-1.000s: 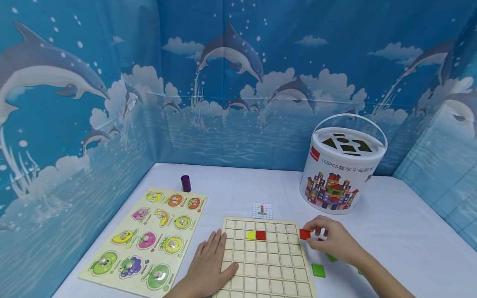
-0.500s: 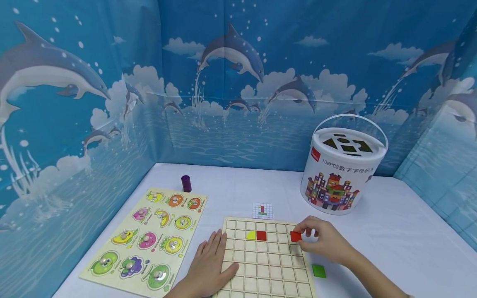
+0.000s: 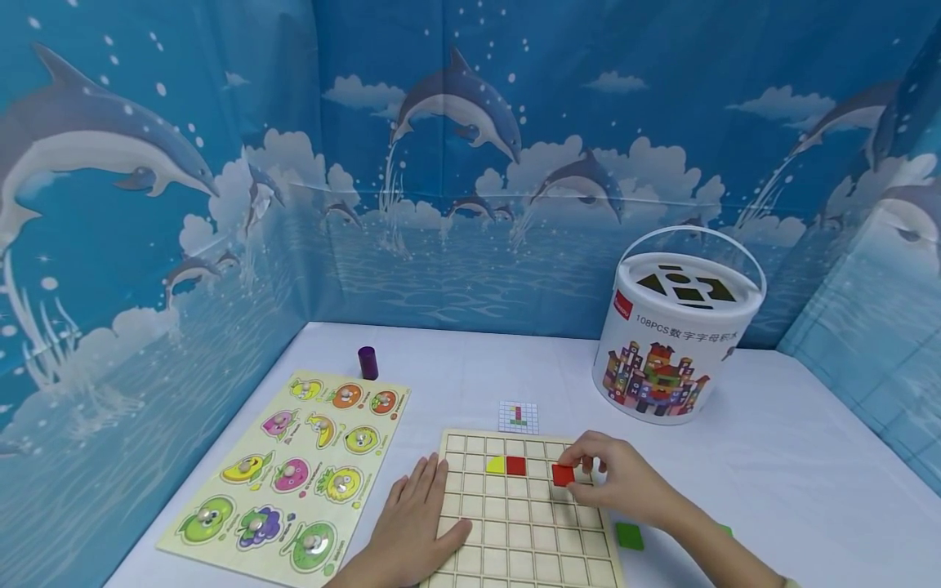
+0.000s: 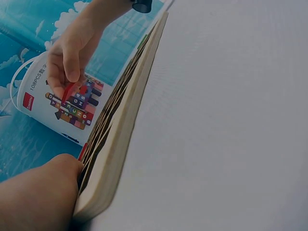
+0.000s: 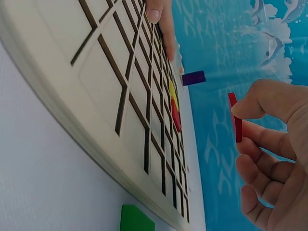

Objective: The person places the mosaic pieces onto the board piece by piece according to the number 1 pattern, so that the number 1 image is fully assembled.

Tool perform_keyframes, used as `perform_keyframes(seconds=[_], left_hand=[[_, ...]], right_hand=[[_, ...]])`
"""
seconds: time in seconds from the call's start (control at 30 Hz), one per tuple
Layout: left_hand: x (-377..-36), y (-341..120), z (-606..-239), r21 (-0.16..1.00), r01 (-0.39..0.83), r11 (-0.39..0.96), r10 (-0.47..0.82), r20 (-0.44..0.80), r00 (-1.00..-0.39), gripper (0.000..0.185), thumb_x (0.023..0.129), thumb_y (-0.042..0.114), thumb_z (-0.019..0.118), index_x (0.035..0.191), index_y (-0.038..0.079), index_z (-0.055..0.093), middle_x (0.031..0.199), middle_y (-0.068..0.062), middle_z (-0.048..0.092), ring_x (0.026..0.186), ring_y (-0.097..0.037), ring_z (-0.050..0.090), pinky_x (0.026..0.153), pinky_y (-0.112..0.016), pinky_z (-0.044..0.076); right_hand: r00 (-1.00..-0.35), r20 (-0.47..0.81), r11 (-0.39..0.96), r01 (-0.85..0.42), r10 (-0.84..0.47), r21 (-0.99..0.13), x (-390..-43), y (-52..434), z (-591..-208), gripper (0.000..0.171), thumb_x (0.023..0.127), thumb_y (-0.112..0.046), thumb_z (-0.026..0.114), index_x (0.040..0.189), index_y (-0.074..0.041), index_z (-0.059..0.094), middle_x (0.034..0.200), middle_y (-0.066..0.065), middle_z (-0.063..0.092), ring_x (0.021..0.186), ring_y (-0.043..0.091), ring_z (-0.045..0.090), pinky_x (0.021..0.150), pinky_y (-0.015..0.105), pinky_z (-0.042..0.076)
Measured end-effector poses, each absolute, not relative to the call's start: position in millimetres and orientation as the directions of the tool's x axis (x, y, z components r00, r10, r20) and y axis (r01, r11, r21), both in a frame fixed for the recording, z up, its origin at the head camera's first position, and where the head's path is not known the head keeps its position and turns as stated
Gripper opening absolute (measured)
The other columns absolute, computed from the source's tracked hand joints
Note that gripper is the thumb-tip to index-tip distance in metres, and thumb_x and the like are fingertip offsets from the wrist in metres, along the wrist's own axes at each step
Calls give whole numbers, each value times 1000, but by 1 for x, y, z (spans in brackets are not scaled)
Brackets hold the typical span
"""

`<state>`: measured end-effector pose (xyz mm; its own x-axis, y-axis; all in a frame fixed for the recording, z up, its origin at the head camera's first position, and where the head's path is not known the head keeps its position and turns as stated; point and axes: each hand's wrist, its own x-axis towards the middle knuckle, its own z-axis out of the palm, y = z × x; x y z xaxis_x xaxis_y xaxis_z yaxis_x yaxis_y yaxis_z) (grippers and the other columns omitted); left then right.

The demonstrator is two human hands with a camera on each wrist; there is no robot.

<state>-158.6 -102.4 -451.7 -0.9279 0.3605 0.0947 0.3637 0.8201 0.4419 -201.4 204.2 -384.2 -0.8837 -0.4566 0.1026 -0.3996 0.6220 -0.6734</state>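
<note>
My right hand [image 3: 616, 478] pinches a thin red square tile [image 3: 562, 475] between thumb and fingers, over the right part of the wooden grid board [image 3: 518, 535]. In the right wrist view the red tile [image 5: 235, 118] is seen edge-on, above the board's surface. On the board, a yellow rounded tile [image 3: 496, 465] and another red square tile [image 3: 516, 465] lie side by side in a row near the far edge. Flat along the board's left side rests my left hand [image 3: 415, 523], fingers straight, thumb spread over the cells.
Beyond the board lies a small pattern card [image 3: 518, 416]. Green tiles [image 3: 629, 536] lie to its right. A fruit puzzle board [image 3: 287, 474] is at the left, with a purple cylinder [image 3: 367, 363] behind it. A white bucket [image 3: 672, 339] stands at the back right.
The right hand has carried the red tile leftward, from beside the board's right edge to over its cells. The left hand has stayed in place.
</note>
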Motion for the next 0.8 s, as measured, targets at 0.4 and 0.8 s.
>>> perform_keyframes(seconds=[0.4, 0.8], left_hand=[[-160, -103, -454, 430, 372, 823, 365, 101, -925, 87, 96, 61, 40, 152, -4, 25, 158, -20, 21, 146, -36, 17, 110, -59, 17], [-160, -103, -453, 422, 372, 826, 364, 104, -926, 87, 96, 61, 40, 152, -4, 25, 158, -20, 22, 146, -36, 17, 110, -58, 18]], right_hand=[[-847, 112, 588, -450, -520, -672, -197, 191, -388, 19, 79, -16, 77, 95, -22, 70, 93, -10, 60, 84, 17, 54, 70, 30, 44], [-820, 97, 571, -473, -565, -671, -197, 176, -392, 21, 78, -17, 77, 97, -23, 70, 90, -11, 60, 85, 15, 52, 69, 27, 44]])
